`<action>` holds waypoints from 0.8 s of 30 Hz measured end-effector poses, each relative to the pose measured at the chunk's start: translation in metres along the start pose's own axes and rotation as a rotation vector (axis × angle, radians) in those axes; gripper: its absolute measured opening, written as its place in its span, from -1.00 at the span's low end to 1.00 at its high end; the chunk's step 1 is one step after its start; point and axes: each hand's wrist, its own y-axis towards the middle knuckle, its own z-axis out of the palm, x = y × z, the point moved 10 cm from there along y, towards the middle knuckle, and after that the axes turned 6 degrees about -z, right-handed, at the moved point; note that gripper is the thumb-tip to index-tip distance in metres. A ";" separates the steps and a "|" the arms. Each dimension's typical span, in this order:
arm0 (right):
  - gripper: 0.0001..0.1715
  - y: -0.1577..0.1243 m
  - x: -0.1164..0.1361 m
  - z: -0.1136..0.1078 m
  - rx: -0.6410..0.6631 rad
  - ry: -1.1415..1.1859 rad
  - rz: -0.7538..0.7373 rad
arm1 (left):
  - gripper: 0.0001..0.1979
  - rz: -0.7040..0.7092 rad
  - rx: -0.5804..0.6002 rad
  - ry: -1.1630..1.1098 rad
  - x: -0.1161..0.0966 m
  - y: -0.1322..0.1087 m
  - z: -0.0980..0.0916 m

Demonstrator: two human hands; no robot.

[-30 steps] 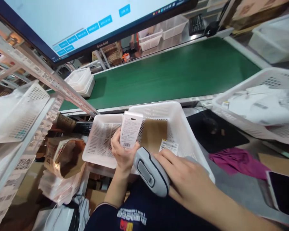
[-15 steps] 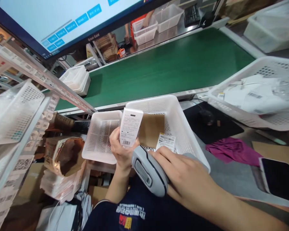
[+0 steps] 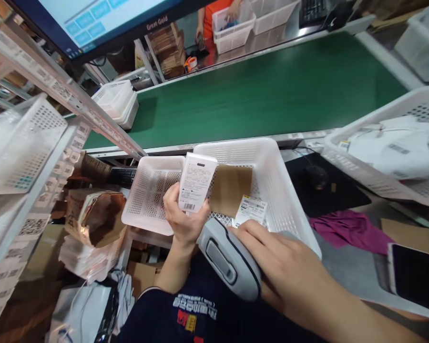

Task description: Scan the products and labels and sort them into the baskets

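A white printed box [image 3: 197, 183] with a barcode at its lower end is gripped in my left hand [image 3: 184, 219]. It stands tilted, its text side facing me. My right hand [image 3: 271, 255] is wrapped round a grey barcode scanner [image 3: 229, 259], whose head points toward the box; its handle is mostly hidden by my fingers. Beyond my hands sits a large white basket [image 3: 289, 190] holding a piece of brown cardboard [image 3: 231, 188] and a white label slip [image 3: 250, 210]. To its left is a smaller white basket [image 3: 148, 190], partly behind my left hand.
A green conveyor belt [image 3: 257, 90] runs behind the baskets, under a monitor [image 3: 121, 28]. At right are a basket of white packages [image 3: 382, 157], a mouse [image 3: 316, 176], a purple cloth [image 3: 353, 231] and a phone [image 3: 416, 281]. Across the belt, a person in orange [image 3: 210, 24] handles a basket.
The view has shifted slightly. Both hands keep hold of the box and the scanner, with little change between them. Across the belt, the other person's hand now has something blue near it.
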 end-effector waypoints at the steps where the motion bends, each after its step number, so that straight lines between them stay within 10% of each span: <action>1: -0.10 -0.001 0.000 0.000 0.001 0.015 0.002 | -0.31 -0.001 -0.002 0.001 0.000 0.000 0.000; 11: -0.04 -0.007 -0.007 -0.008 -0.024 0.193 0.046 | -0.31 -0.124 0.002 -0.117 0.010 -0.001 -0.004; 18: -0.04 -0.018 -0.013 -0.015 -0.055 0.204 0.074 | -0.17 -1.135 0.553 -1.106 0.051 -0.026 0.060; 24: -0.15 -0.022 -0.016 -0.012 -0.043 0.207 0.080 | -0.30 -1.352 0.639 -1.409 0.040 -0.030 0.070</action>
